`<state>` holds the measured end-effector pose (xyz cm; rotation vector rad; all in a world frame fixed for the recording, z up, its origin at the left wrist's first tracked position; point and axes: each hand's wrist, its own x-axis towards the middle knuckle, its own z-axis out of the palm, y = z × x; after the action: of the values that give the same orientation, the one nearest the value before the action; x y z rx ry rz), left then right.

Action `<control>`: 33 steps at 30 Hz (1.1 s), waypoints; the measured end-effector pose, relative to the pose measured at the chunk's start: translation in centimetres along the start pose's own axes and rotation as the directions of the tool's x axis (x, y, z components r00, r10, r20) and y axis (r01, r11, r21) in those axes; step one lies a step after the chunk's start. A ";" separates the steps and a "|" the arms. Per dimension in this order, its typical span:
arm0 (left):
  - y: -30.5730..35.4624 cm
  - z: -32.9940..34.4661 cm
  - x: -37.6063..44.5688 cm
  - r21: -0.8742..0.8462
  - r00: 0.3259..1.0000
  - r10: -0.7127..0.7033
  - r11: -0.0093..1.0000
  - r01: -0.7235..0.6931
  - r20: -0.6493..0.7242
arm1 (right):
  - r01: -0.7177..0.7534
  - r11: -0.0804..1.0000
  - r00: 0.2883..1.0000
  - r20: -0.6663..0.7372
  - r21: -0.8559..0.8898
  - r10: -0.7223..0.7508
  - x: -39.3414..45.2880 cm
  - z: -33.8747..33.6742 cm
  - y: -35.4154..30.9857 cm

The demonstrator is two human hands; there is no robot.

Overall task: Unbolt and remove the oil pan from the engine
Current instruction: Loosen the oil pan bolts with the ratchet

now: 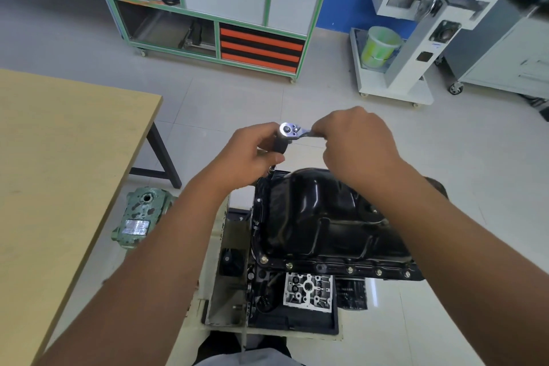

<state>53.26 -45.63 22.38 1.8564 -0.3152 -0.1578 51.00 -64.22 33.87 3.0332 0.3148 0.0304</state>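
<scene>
Where the tiled floor (208, 92) fills most of the view, a wooden table (59, 157) with dark legs takes up the left side, and a green-framed cabinet (225, 3) with orange and black drawers stands at the far wall, beside a white machine stand (416, 38) on castors that carries a pale green bucket (378, 43). Near the bottom centre sits the engine (297, 291), turned underside up on a cream-coloured stand (219, 276). The black oil pan (315, 217) lies on top of the engine, its flange resting against the block, with 6 bolts (350, 269) visible in a row along the near edge. A green metal casting (142, 214) lies on the floor between the table and the engine.

Above the far left corner of the pan, both hands work a ratchet wrench (292, 131). The left hand (249, 157) has its fingers curled round the black socket extension (280, 145) below the ratchet head, holding it upright. The lower tip of the extension sits at the pan's far corner; whether it is seated on a bolt there cannot be told. The right hand (353, 140) is closed round the wrench's handle, which is almost wholly hidden inside the fist.
</scene>
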 end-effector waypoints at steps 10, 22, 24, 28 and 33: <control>1.0 -1.0 -0.1 0.037 0.997 0.026 0.999 -0.029 0.075 | 0.207 0.964 0.940 0.238 0.165 -0.243 -0.2 -2.0 -1.4; 0.3 2.2 -1.3 0.071 0.975 0.155 0.987 -0.145 -0.160 | 0.025 0.911 0.927 0.332 0.411 -0.175 -3.2 -0.4 -4.0; 0.7 2.2 -1.4 0.067 0.977 0.155 0.987 -0.146 -0.147 | 0.035 0.938 0.918 0.361 0.345 -0.167 -2.2 -1.2 -3.0; 0.7 1.4 -1.3 0.051 0.998 0.043 0.998 -0.041 -0.042 | 0.093 0.995 0.986 0.134 0.025 -0.095 0.3 -2.2 -1.2; 0.9 2.2 -1.0 0.089 0.984 0.108 0.991 -0.097 -0.139 | 0.041 0.993 0.991 0.125 0.111 -0.055 -0.7 -0.8 -2.1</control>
<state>51.62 -47.58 22.48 1.9162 -0.3206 0.0600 49.87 -62.27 34.48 3.1133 0.3907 -0.1904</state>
